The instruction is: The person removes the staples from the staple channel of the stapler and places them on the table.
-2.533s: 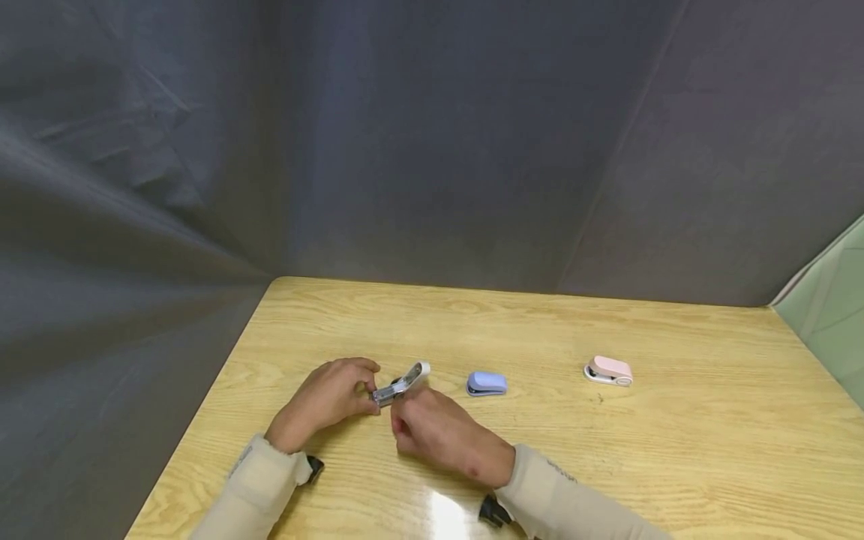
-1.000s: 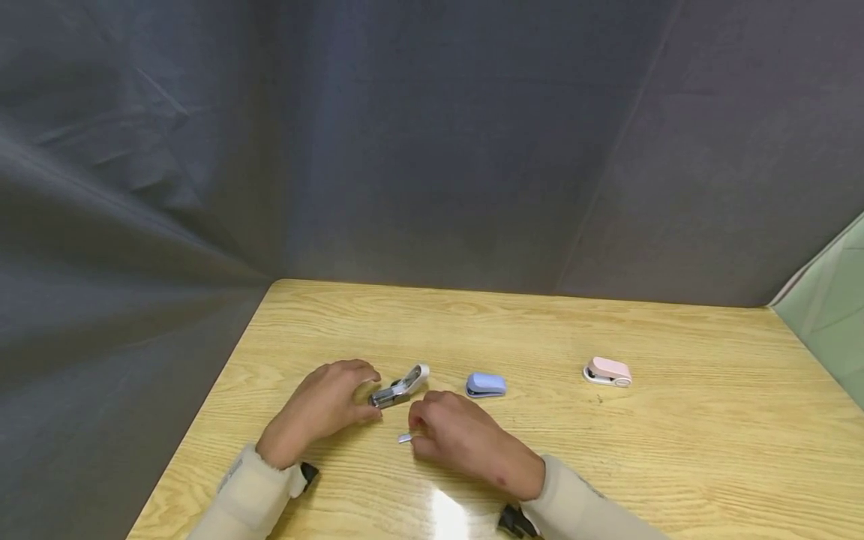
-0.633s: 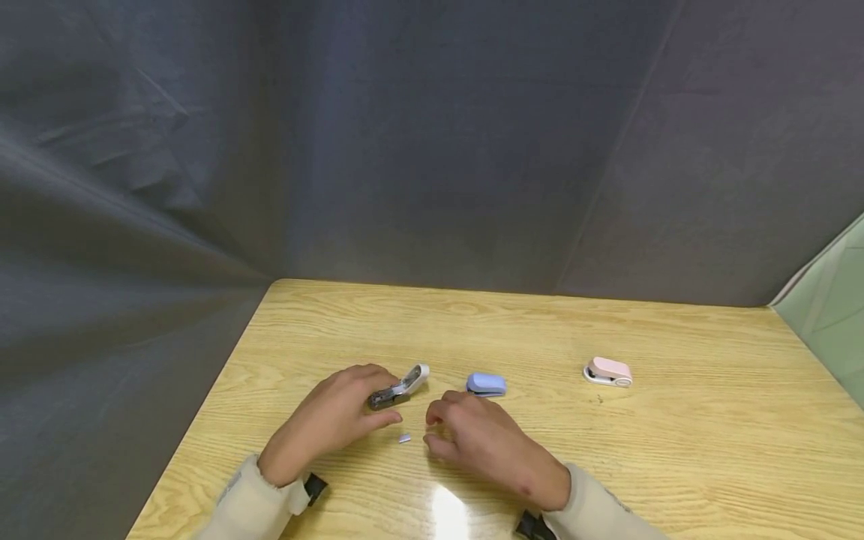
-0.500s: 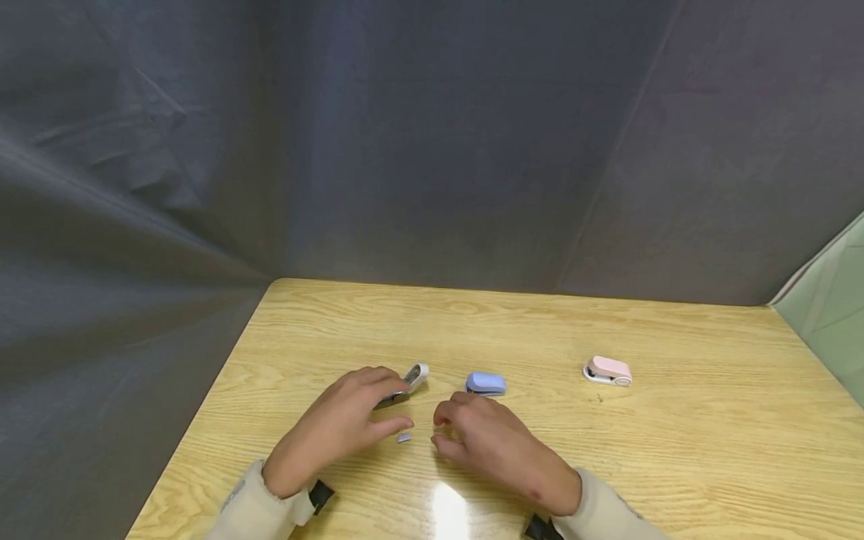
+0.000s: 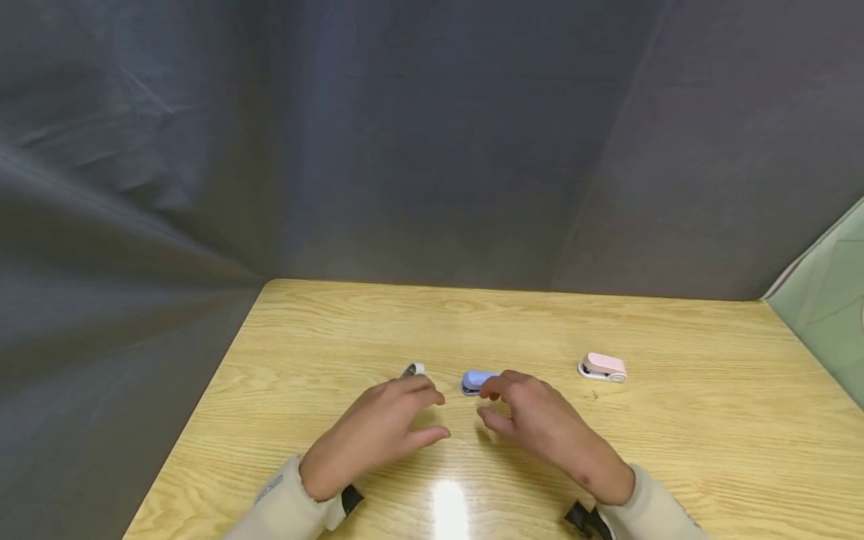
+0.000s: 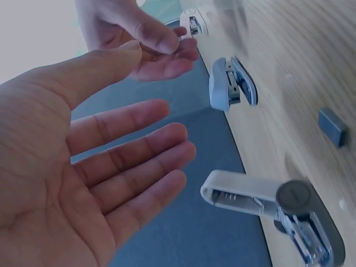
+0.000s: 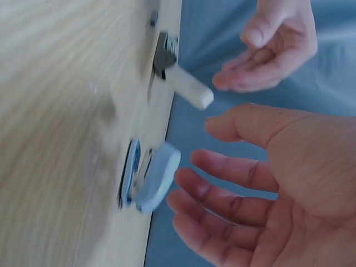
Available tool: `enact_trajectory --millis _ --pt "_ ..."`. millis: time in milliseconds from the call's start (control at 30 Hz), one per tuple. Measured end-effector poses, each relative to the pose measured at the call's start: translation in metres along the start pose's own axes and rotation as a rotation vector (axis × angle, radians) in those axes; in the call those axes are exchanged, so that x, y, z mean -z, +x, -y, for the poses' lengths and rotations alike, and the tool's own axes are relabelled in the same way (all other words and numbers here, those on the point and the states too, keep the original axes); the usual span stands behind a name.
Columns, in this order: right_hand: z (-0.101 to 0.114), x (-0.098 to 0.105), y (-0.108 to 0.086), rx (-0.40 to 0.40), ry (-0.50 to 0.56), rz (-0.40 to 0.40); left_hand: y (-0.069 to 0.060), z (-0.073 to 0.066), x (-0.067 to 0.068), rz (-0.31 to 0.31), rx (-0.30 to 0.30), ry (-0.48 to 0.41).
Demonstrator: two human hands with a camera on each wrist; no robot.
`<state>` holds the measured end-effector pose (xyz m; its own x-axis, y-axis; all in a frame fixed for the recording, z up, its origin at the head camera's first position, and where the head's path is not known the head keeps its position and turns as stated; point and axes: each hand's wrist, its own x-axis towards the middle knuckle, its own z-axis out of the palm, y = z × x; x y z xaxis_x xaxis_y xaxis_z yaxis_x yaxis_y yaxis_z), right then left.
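Observation:
My left hand (image 5: 378, 427) hovers over the table with its fingers extended and holds nothing. Behind it, mostly covered in the head view, lies a white and grey stapler (image 6: 239, 192) with its top swung up and its metal channel exposed. A small block of staples (image 6: 332, 127) rests on the wood beside that stapler; my left hand hides it in the head view. My right hand (image 5: 550, 427), fingers loosely bent and holding nothing, is close to a blue stapler (image 5: 475, 381). In the right wrist view the blue stapler (image 7: 150, 177) stands just beyond the fingertips, apparently apart from them.
A pink and white stapler (image 5: 603, 367) stands farther right on the wooden table (image 5: 337, 322). Dark grey curtain (image 5: 432, 150) hangs along the table's back and left edges. A pale green surface (image 5: 830, 292) shows at the far right.
My right hand pulled the staple block away from the opened stapler, set it on the table and let go, then moved right towards the blue stapler. My left hand released the opened stapler and followed rightward.

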<state>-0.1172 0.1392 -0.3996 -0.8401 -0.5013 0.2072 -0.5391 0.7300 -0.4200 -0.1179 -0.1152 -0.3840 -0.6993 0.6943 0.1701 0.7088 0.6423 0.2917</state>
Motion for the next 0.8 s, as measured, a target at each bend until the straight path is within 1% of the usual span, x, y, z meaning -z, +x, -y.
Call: enact_trajectory --millis 167,300,433,567,633,700,800 --pt "-0.016 0.004 -0.003 0.001 -0.006 -0.06 0.01 -0.005 -0.007 -0.004 -0.004 0.057" --pt "-0.026 0.002 -0.005 0.012 -0.049 -0.082 0.02 -0.011 -0.016 -0.001 0.027 0.09" --pt "-0.032 0.001 -0.005 0.008 -0.11 -0.064 0.029 -0.02 -0.027 0.0 0.069 0.159" --pt "-0.036 0.0 -0.001 0.021 -0.156 -0.052 0.039 -0.024 -0.037 -0.045 0.085 0.214" --pt "-0.037 0.0 0.001 0.028 -0.172 -0.052 0.045 -0.024 -0.041 -0.077 0.08 0.213" --pt "-0.039 0.001 0.004 0.039 -0.177 -0.05 0.05 -0.023 -0.043 -0.091 0.073 0.212" --pt "-0.042 0.001 0.006 0.055 -0.168 -0.03 0.056 -0.021 -0.046 -0.071 0.073 0.201"
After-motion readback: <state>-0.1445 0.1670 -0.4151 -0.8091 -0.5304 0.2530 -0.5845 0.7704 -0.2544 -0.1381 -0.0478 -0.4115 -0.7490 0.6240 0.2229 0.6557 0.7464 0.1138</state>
